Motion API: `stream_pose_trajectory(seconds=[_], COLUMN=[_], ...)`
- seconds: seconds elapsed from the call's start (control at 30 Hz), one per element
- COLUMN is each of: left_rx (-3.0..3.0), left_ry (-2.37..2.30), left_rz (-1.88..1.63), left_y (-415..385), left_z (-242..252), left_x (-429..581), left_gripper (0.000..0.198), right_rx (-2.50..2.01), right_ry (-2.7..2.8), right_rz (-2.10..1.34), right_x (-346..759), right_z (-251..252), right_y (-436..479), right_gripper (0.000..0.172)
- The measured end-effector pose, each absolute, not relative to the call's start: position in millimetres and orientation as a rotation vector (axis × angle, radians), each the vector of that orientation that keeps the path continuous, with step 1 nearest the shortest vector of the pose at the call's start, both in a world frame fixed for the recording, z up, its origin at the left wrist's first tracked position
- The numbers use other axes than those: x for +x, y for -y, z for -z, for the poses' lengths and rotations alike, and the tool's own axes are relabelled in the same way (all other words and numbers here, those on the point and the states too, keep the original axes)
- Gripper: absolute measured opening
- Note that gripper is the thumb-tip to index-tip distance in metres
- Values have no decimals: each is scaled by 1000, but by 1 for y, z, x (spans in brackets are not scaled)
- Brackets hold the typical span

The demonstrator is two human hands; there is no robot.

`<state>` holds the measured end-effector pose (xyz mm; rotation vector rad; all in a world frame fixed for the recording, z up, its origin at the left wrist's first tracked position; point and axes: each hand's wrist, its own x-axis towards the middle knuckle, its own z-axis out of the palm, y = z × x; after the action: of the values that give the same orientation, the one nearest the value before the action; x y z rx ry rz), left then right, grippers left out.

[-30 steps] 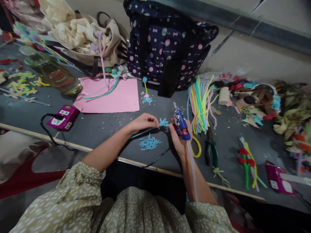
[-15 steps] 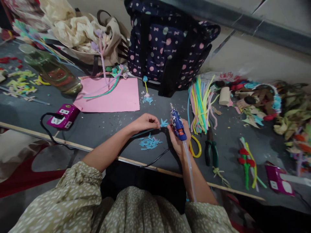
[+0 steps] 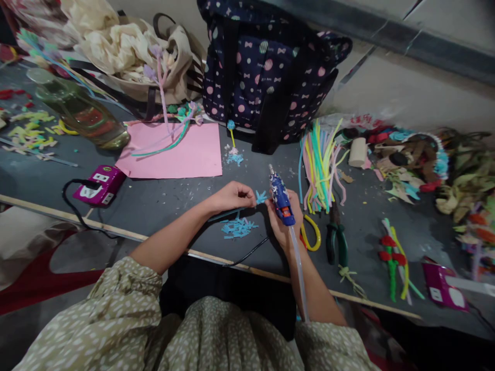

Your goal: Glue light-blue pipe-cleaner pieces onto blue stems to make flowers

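Holding: left hand (image 3: pixel 231 197) has its fingers pressed together, pinching a small blue pipe-cleaner flower (image 3: pixel 262 196) by its stem, just past the fingertips.
Tool: right hand (image 3: pixel 284 221) has its fingers wrapped round a blue hot glue gun (image 3: pixel 281 199), nozzle pointing away, just beside the flower.
Below the fingers: blue pipe-cleaner clippings (image 3: pixel 236 227) lie on the grey tabletop (image 3: pixel 162 201).
Right of the fingers: yellow loop (image 3: pixel 311 233), green-handled pliers (image 3: pixel 335 238), pipe-cleaner bundle (image 3: pixel 320 162).
Advice: probably best to keep the pinch well back from the petals, bring the nozzle tip to the centre, squeeze only lightly.
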<state>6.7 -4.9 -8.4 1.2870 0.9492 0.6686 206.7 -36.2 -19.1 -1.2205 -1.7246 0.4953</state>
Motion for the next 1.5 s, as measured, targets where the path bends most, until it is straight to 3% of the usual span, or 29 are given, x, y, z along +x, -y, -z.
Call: stream_pose_trajectory(seconds=[1.5], left_rx=[1325], left_ry=[-955], left_rz=[-672], left_y=[5], left_z=[11], left_x=[7], left_gripper=[10], right_rx=[-1356], right_ry=[1713], right_rz=[-579], right_x=[206], right_z=[14], right_y=[38], right_gripper=[23])
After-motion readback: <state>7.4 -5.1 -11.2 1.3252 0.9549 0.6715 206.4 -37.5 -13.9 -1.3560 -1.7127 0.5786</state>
